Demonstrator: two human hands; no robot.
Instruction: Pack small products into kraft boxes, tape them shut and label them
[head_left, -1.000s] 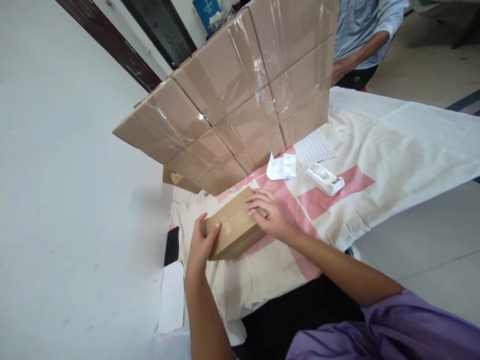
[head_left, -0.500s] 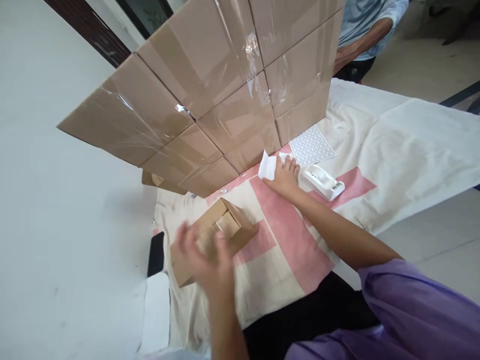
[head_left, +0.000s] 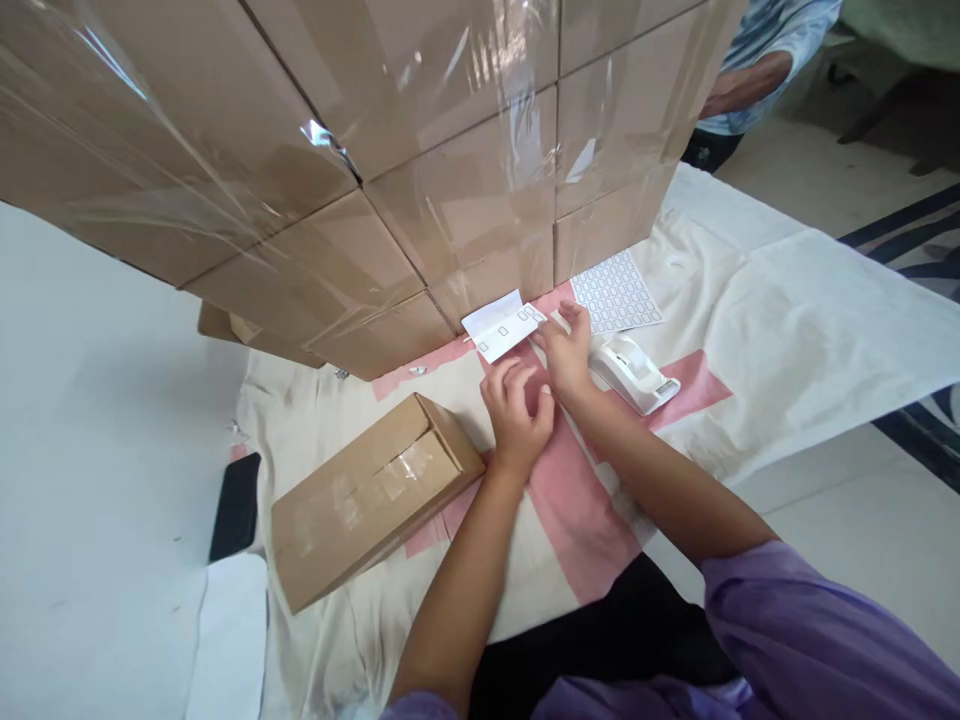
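Observation:
My left hand [head_left: 516,412] is just below a small folded white label sheet [head_left: 498,333], fingers bent and apart, holding nothing. A few outlined labels show on the sheet, and its back part tilts up against the stacked boxes. At the sheet's right corner my right hand [head_left: 568,350] has its fingers parted, the tips at or very near the edge; whether they touch is hard to tell. A sealed cardboard box [head_left: 352,510] lies left of my left hand. Beside my right hand are a white handheld device [head_left: 634,372] and a sheet of outlined labels [head_left: 616,292].
A tall wall of taped cardboard boxes [head_left: 465,210] stands behind the hands. A dark phone-like object [head_left: 236,507] and a white item [head_left: 227,640] lie at the left edge. Pink-and-cream cloth [head_left: 577,520] covers the table. Another person's arm [head_left: 750,85] shows at upper right.
My left hand has moved right, from over the cardboard box to near my right hand. The small label sheet, earlier upright at my right hand, now lies lower with its labels facing up.

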